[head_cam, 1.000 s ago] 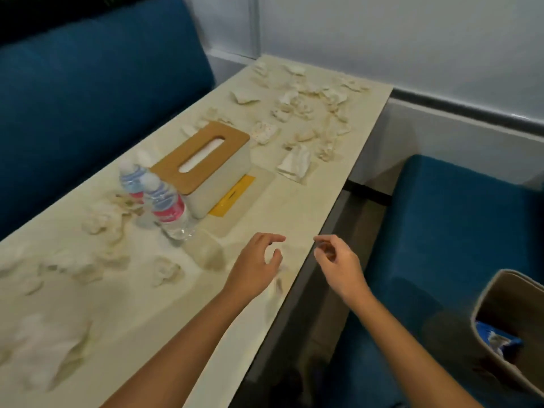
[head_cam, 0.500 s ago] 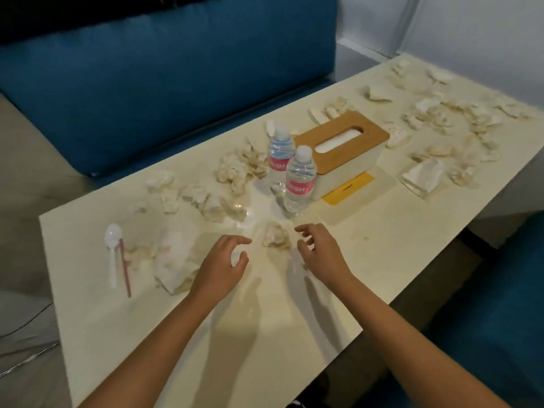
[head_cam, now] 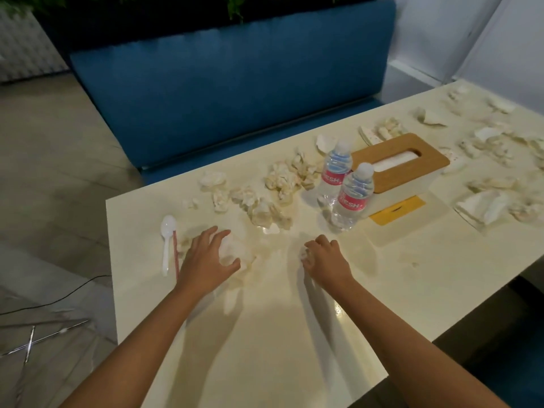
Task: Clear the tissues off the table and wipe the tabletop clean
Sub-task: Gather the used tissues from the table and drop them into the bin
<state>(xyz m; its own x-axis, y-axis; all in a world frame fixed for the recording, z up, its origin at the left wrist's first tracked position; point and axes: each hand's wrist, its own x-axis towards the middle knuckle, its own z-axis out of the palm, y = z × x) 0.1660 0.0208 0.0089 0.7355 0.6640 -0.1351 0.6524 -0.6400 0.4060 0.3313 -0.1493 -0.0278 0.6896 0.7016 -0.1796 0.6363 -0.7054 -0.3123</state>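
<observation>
A long cream table (head_cam: 265, 334) is strewn with crumpled white tissues. My left hand (head_cam: 206, 257) curls over a large crumpled tissue (head_cam: 235, 251) near the table's left end, fingers and thumb around it. My right hand (head_cam: 323, 257) grips a small tissue ball (head_cam: 303, 254) on the tabletop, fingers curled round it. A heap of crumpled tissues (head_cam: 282, 178) lies just beyond both hands. More tissues (head_cam: 488, 142) cover the far right end, and a flatter folded tissue (head_cam: 482, 206) lies right of the box.
Two water bottles (head_cam: 351, 198) stand beside a white tissue box with a wooden lid (head_cam: 400, 160); a yellow card (head_cam: 397, 209) lies by it. A white plastic spoon (head_cam: 167, 242) and a striped straw (head_cam: 175, 254) lie at the left end. A blue sofa (head_cam: 235, 92) stands behind the table.
The view has swung left along the table. Both hands dropped onto the tabletop: the left closed over the large tissue, the right took up the small ball that lay between them.
</observation>
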